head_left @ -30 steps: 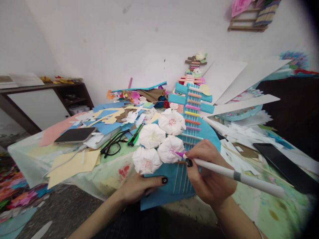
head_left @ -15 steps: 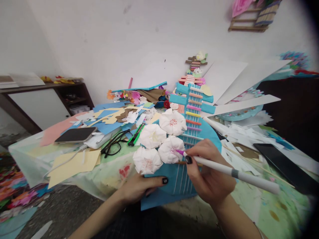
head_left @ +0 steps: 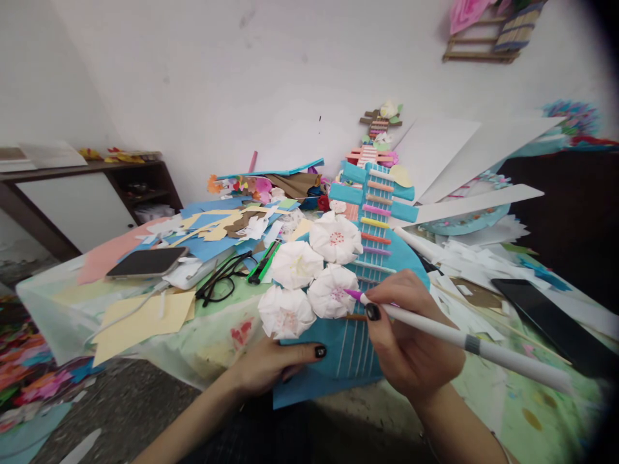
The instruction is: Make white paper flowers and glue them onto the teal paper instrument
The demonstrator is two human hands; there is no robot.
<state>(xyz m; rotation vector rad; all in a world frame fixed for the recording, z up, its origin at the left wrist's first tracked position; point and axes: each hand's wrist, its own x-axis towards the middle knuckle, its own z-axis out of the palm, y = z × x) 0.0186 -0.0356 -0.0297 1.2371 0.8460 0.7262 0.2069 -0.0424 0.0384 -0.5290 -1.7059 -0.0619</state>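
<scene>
A blue paper guitar [head_left: 314,381] leans over the table's near edge, with white strings and coloured strips along its neck. White paper flowers are clustered on its left side. My left hand [head_left: 264,367] grips the guitar's lower left edge, thumb on top and fingers partly hidden beneath. Pinched in my right hand [head_left: 418,345] is a white felt-tip pen [head_left: 512,357] with a purple tip. That tip points left at the lower right flower [head_left: 333,293], whose centre carries purple marks. Whether it touches the petals I cannot tell. Another flower [head_left: 335,238] has red dots.
Eyeglasses [head_left: 225,280] and a green utility knife [head_left: 264,263] lie left of the flowers. Farther left are a phone [head_left: 146,263] and cream paper [head_left: 145,322]. Paper scraps and a dark phone [head_left: 551,322] lie at right. Smaller paper guitars stand by the wall.
My right hand and the pen have shifted slightly right, drawing the purple tip a little toward the flower's right side. My left hand and the guitar stay put.
</scene>
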